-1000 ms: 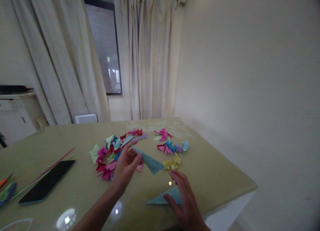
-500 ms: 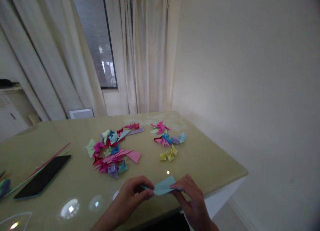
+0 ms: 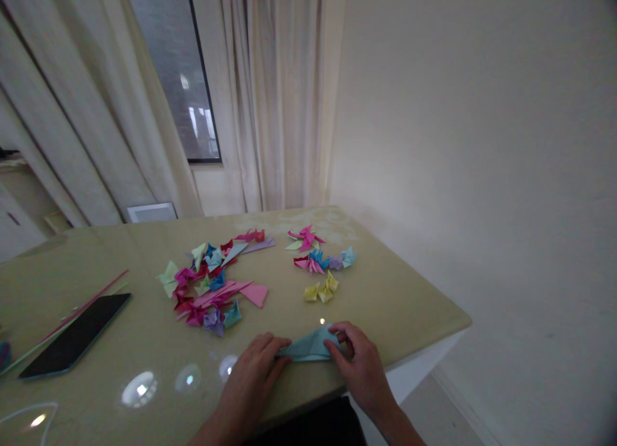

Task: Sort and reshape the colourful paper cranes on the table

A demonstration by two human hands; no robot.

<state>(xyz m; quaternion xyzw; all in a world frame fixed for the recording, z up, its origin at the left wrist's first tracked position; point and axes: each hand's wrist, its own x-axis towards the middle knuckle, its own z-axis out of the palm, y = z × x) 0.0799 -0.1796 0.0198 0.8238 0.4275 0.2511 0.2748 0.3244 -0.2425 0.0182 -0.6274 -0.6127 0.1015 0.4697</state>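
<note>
A light blue sheet of folded paper (image 3: 311, 346) lies at the near side of the table, narrow toward the left and broader at the right. My left hand (image 3: 258, 372) is closed on its left tip, thumb in front and fingers behind. At the wider right end, my right hand (image 3: 359, 362) pinches the paper between thumb and forefinger. Beyond the hands are three yellow folded paper pieces (image 3: 322, 290). Further back lie a row of blue, pink and purple folded pieces (image 3: 325, 261) and a pink and pale green paper figure (image 3: 306, 238).
A large cluster of colourful folded paper (image 3: 212, 292) spreads across the table's middle left. A black tablet-like slab (image 3: 77, 335) lies at the left beside thin pink and green sticks (image 3: 89, 306). The table's right edge (image 3: 414, 266) runs near the wall.
Both hands have brought the light blue paper down onto the table and now hold it flatter at its ends. The view has shifted slightly.
</note>
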